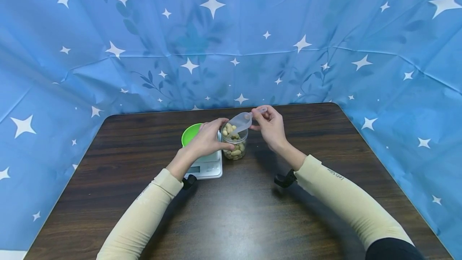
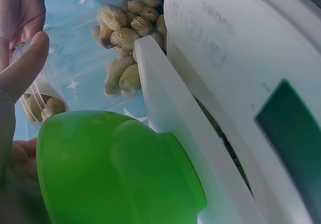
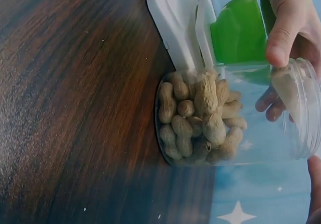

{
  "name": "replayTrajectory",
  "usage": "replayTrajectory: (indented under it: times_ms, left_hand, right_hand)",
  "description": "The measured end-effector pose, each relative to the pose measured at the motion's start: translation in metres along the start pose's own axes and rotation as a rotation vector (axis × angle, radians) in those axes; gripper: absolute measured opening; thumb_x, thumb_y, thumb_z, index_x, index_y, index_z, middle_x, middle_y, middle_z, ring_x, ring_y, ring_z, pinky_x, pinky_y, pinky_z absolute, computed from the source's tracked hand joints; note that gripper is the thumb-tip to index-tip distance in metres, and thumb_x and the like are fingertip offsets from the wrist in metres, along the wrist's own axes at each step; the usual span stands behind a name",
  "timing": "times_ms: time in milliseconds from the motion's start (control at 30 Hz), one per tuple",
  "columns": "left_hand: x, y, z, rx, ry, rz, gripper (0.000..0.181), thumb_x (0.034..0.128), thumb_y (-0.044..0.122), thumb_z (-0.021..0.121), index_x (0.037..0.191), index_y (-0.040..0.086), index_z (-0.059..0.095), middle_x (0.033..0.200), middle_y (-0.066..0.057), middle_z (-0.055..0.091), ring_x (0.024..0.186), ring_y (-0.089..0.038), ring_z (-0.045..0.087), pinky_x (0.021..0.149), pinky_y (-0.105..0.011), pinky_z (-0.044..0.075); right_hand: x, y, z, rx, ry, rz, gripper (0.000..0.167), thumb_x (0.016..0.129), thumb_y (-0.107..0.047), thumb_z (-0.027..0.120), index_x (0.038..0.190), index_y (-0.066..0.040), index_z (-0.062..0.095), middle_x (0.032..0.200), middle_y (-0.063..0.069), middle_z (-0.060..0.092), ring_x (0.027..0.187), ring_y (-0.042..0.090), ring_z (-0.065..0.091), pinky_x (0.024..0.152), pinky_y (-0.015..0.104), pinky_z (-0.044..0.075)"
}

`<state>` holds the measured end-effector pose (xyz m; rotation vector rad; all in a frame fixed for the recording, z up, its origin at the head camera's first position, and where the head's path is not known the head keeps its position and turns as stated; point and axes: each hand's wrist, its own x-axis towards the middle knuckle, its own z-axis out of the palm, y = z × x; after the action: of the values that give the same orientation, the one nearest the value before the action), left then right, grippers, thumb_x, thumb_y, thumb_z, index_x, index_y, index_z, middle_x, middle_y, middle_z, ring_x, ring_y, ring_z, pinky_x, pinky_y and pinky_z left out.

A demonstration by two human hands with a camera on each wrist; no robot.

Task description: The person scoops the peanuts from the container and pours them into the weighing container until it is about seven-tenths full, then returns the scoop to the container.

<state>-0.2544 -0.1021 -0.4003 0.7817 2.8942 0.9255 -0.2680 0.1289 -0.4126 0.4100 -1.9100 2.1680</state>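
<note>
A clear jar [image 3: 261,143] stands on the table with unshelled peanuts [image 3: 200,118] filling its lower part. Fingers and thumb of my left hand [image 1: 208,137] grip it around the upper part, just below the rim. Above the jar, my right hand [image 1: 270,128] pinches the handle of a translucent plastic scoop [image 1: 241,122]. The scoop's bowl tilts down into the jar mouth, and peanuts show at its lower end. Left of the jar, a green bowl [image 2: 115,163] sits on a white kitchen scale [image 1: 209,168]; its inside is mostly hidden.
The dark wooden table [image 1: 238,212] extends to the front and both sides. Behind it hangs a blue curtain [image 1: 231,75] with white stars. The scale stands right beside the jar, under my left wrist, with its display [image 2: 288,143] facing the front.
</note>
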Motion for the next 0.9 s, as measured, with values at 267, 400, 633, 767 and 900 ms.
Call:
replayTrajectory:
  times_ms: [267, 400, 633, 767, 900]
  left_hand:
    - [-0.001, 0.000, -0.001, -0.003, 0.001, -0.001, 0.090, 0.0788, 0.038, 0.092, 0.149, 0.002, 0.048, 0.138, -0.010, 0.061, 0.123, -0.028, 0.058, 0.109, -0.054, 0.032]
    - [-0.001, 0.000, 0.000, 0.002, -0.001, 0.004, 0.089, 0.0792, 0.039, 0.091, 0.149, 0.004, 0.048, 0.138, -0.009, 0.061, 0.123, -0.027, 0.058, 0.109, -0.054, 0.032]
    - [-0.001, 0.000, 0.000, 0.003, -0.001, 0.001, 0.091, 0.0790, 0.040, 0.091, 0.149, 0.003, 0.047, 0.138, -0.011, 0.061, 0.125, -0.028, 0.057, 0.109, -0.054, 0.032]
    - [0.000, 0.000, 0.000, 0.006, -0.001, 0.005, 0.091, 0.0790, 0.040, 0.091, 0.149, 0.003, 0.047, 0.139, -0.010, 0.060, 0.126, -0.029, 0.057, 0.109, -0.054, 0.033]
    - [0.000, -0.001, 0.000, 0.006, -0.003, 0.010, 0.090, 0.0791, 0.041, 0.091, 0.149, 0.005, 0.048, 0.139, -0.009, 0.061, 0.126, -0.028, 0.056, 0.108, -0.054, 0.033]
  right_hand:
    - [-0.005, 0.000, 0.002, -0.014, -0.008, -0.021, 0.025, 0.103, -0.016, 0.066, 0.111, 0.007, 0.062, 0.107, 0.024, 0.070, 0.096, 0.022, 0.072, 0.078, 0.040, 0.060]
    - [-0.007, 0.000, 0.003, -0.009, 0.026, -0.002, 0.025, 0.102, -0.018, 0.066, 0.111, 0.005, 0.062, 0.107, 0.022, 0.071, 0.096, 0.021, 0.072, 0.077, 0.038, 0.060]
    - [-0.010, 0.001, 0.002, 0.057, 0.066, 0.013, 0.021, 0.103, -0.017, 0.065, 0.111, 0.002, 0.063, 0.101, 0.014, 0.070, 0.091, 0.018, 0.072, 0.076, 0.035, 0.060]
    - [-0.011, 0.002, 0.002, 0.086, 0.071, 0.020, 0.021, 0.103, -0.018, 0.065, 0.110, 0.002, 0.063, 0.102, 0.011, 0.071, 0.092, 0.018, 0.070, 0.076, 0.034, 0.060]
    - [-0.012, 0.003, 0.000, 0.091, 0.084, 0.022, 0.025, 0.103, -0.018, 0.065, 0.112, 0.005, 0.062, 0.102, 0.009, 0.071, 0.094, 0.018, 0.070, 0.076, 0.033, 0.060]
